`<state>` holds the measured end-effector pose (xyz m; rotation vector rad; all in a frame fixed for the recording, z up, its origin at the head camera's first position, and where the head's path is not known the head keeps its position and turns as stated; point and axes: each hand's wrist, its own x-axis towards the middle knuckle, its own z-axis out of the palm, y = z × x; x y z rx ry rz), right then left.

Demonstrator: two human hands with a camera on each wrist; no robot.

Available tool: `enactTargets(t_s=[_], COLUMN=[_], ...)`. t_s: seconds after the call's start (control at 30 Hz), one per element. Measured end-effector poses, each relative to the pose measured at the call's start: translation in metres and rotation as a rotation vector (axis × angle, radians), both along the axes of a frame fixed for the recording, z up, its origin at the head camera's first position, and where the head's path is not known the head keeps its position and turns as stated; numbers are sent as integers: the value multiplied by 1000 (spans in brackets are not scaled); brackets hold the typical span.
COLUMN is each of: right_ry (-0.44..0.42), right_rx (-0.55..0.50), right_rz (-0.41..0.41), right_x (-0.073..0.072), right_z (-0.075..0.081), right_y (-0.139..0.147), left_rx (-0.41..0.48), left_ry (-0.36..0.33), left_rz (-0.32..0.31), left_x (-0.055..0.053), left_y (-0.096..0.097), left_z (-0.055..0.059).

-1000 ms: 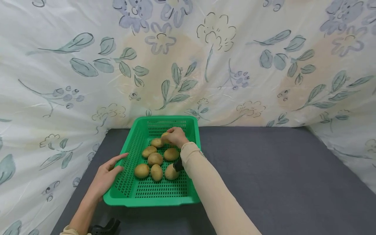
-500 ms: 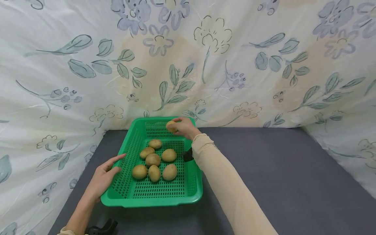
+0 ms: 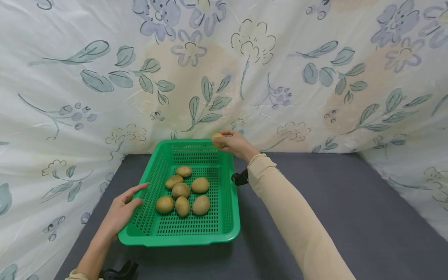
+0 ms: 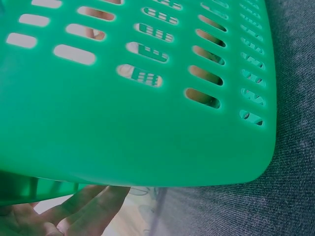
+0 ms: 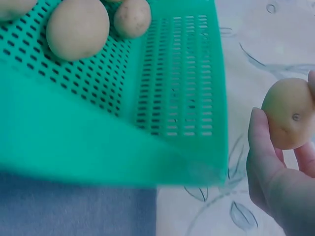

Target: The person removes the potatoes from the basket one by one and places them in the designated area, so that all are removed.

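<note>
A pale yellow potato (image 3: 218, 140) is pinched between the thumb and fingers of my right hand (image 3: 240, 145), above the far right corner of a green plastic basket (image 3: 182, 240). The right wrist view shows this potato (image 5: 288, 114) from the side, apart from the basket. My left hand (image 3: 118, 213) holds the basket's left rim; in the left wrist view its fingers (image 4: 93, 209) show at the rim, and the green wall hides part of the hand. Several potatoes (image 3: 181, 190) lie grouped on the basket's slotted floor.
The basket stands on a dark grey tabletop (image 3: 308, 210), which extends to the right. A white floral cloth (image 3: 196, 77) hangs behind the table and along its sides. A black wrist strap piece (image 3: 240, 178) is beside the basket's right rim.
My right hand has lifted the potato from the basket floor and carried it up and right to the far right rim. My left hand has stayed on the left rim.
</note>
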<state>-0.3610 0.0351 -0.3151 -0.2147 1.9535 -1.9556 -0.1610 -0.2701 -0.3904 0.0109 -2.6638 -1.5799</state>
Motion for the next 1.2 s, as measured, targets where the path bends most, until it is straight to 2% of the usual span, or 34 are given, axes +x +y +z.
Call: enactTargets(t_s=[0.27, 0.6, 0.9, 1.2], right_ry=[7, -48, -83, -128], right_rx=[-31, 0, 51, 36], right_rz=[-25, -76, -101, -163], right_x=[-1, -7, -8, -4], right_z=[-4, -22, -48, -73], right_y=[28, 58, 77, 91], left_rx=[-4, -5, 0, 17], left_ry=[-8, -1, 7, 9], left_rz=[-4, -1, -4, -10], left_x=[0, 0, 0, 0], left_y=[0, -1, 0, -1], left_z=[1, 1, 1, 0])
